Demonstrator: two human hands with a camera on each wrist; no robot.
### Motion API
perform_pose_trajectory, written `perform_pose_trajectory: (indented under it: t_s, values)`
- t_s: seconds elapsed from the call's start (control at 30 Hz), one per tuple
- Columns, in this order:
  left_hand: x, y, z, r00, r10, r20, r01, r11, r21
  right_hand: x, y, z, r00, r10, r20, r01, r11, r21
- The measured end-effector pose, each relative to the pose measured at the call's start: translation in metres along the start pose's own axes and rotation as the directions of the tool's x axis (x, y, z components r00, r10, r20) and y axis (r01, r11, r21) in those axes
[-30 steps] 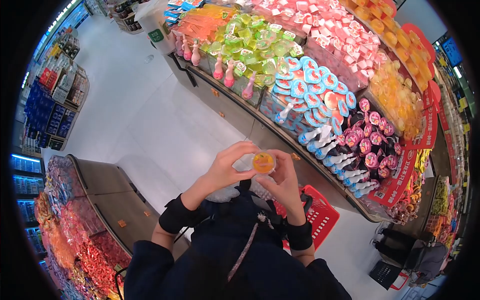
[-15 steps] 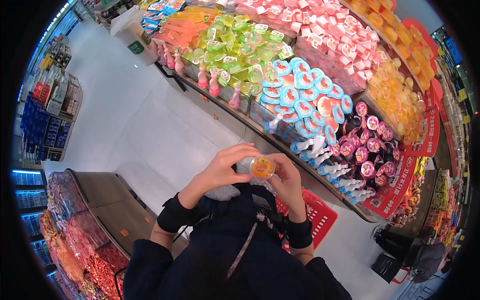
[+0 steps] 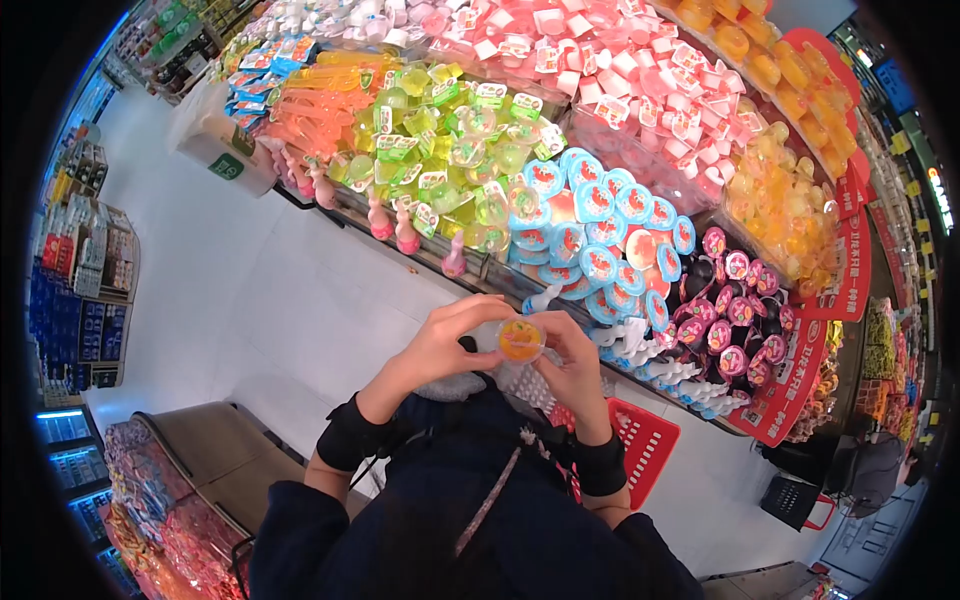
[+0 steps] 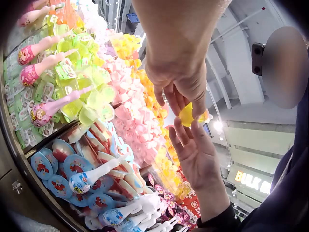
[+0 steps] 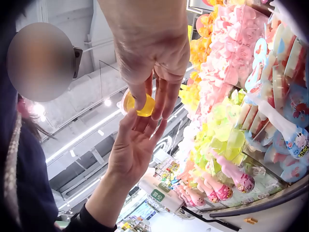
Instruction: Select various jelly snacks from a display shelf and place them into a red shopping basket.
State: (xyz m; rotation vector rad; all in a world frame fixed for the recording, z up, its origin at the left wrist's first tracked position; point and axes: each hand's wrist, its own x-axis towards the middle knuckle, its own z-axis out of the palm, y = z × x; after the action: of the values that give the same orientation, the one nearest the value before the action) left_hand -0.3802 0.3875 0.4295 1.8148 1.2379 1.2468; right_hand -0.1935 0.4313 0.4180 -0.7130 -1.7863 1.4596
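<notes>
A small round cup of orange-yellow jelly (image 3: 521, 341) with a clear rim is held between both hands in front of the body. The left hand (image 3: 446, 343) pinches its left side with thumb and fingers; the right hand (image 3: 573, 365) grips its right side. In the left wrist view the yellow cup (image 4: 187, 115) sits between the fingertips of both hands. From the right wrist, the cup (image 5: 144, 105) shows its clear rim toward the person, with fingers of both hands around it.
Beyond the hands stands a candy counter with green jellies (image 3: 440, 150), blue-lidded cups (image 3: 598, 262), pink cups (image 3: 640, 80) and purple-lidded cups (image 3: 735, 335). A red basket (image 3: 643, 450) is right of the body. Another candy bin (image 3: 165, 510) stands at the lower left.
The counter and its candies have shifted left and lower in the head view. Both hands still hold the cup at about the same place before the body.
</notes>
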Motion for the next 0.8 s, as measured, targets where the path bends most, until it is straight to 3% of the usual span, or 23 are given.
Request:
perform_pose_trajectory:
  t_s: [0.47,0.7,0.77,0.8]
  values:
    - [0.064,-0.049,-0.012,0.991,0.055,0.119,-0.047,0.996,-0.073,0.044,0.024,-0.014,0.988,0.058,-0.146,-0.048,0.996,0.071]
    - [0.091,-0.042,0.001,0.988,0.061,0.145,-0.047,0.994,-0.100,0.053,0.025,-0.042,0.985,0.049,-0.168,-0.040,0.998,0.058]
    - [0.101,-0.038,0.004,0.988,-0.047,0.150,0.062,0.993,-0.097,0.060,0.021,-0.054,0.989,0.047,-0.141,-0.048,0.999,-0.003]
    - [0.108,-0.037,0.008,0.986,-0.023,0.164,0.040,0.994,-0.104,0.063,0.019,-0.060,0.986,0.035,-0.163,-0.038,0.999,-0.017]
